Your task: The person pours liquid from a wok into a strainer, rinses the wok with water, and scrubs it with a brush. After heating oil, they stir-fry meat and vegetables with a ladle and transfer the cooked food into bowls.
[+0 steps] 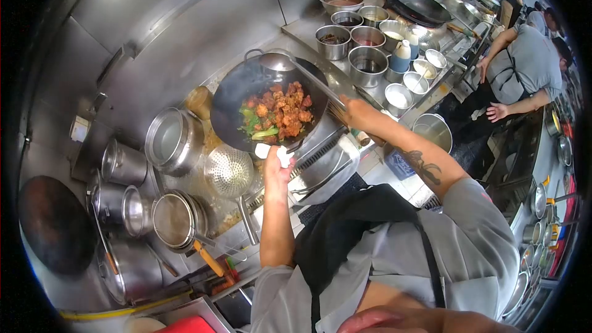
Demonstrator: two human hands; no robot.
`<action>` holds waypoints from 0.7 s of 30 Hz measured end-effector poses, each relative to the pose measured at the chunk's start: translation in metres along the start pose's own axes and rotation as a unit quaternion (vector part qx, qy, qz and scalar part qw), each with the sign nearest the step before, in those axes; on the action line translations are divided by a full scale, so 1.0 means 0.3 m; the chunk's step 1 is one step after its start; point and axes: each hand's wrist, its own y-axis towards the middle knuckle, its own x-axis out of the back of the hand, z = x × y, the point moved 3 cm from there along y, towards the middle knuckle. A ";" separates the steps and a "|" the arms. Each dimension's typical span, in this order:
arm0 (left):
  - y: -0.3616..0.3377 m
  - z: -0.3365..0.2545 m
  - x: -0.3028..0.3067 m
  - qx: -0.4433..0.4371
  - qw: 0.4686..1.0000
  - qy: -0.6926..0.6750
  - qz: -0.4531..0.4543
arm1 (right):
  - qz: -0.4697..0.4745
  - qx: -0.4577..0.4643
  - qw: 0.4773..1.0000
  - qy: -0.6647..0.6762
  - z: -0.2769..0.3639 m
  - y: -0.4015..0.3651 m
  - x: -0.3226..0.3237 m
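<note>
Browned fried pieces [287, 111] and green vegetable pieces [264, 132] lie in a dark wok [228, 108], with light steam over it. My left hand [277, 169] is closed on a folded white cloth [274, 153] against the wok's near rim; whether it grips a handle beneath is hidden. In my right hand [357, 115] is the long handle of a metal ladle [277, 61]. The ladle's bowl hangs over the far side of the wok, apart from the food.
A perforated strainer [229, 170] rests left of the wok, near steel pots [168, 137]. Several sauce containers [368, 65] and squeeze bottles [401, 55] stand at the upper right, before another wok [419, 7]. A co-worker [524, 55] stands at the right.
</note>
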 end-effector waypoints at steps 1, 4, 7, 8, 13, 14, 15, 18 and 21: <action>-0.059 -0.019 -0.044 -0.022 0.999 0.033 -0.027 | -0.006 0.003 1.000 -0.003 -0.011 0.006 -0.010; -0.125 -0.034 -0.101 -0.091 0.982 0.149 -0.077 | 0.147 -0.230 0.929 0.249 0.050 -0.057 -0.053; -0.093 -0.036 -0.080 -0.137 0.973 0.181 -0.031 | 0.164 -0.300 0.805 0.484 0.127 -0.094 -0.069; -0.085 -0.044 -0.075 -0.106 0.980 0.164 -0.027 | 0.192 -0.335 0.751 0.535 0.149 -0.085 -0.046; -0.022 -0.038 -0.016 0.024 0.999 0.041 -0.007 | 0.279 -0.329 0.530 0.730 0.102 -0.037 -0.056; -0.028 -0.029 -0.007 0.039 0.999 0.003 -0.009 | 0.295 -0.326 0.469 0.766 0.074 -0.033 -0.081; -0.019 -0.018 0.010 0.050 0.998 -0.041 0.015 | 0.287 -0.305 0.471 0.777 0.084 -0.042 -0.068; 0.028 0.000 0.050 0.082 0.987 -0.119 0.063 | 0.282 -0.281 0.460 0.794 0.112 -0.055 -0.013; -0.016 0.004 0.001 0.071 0.988 -0.131 0.043 | 0.220 -0.237 0.564 0.760 0.127 -0.147 0.038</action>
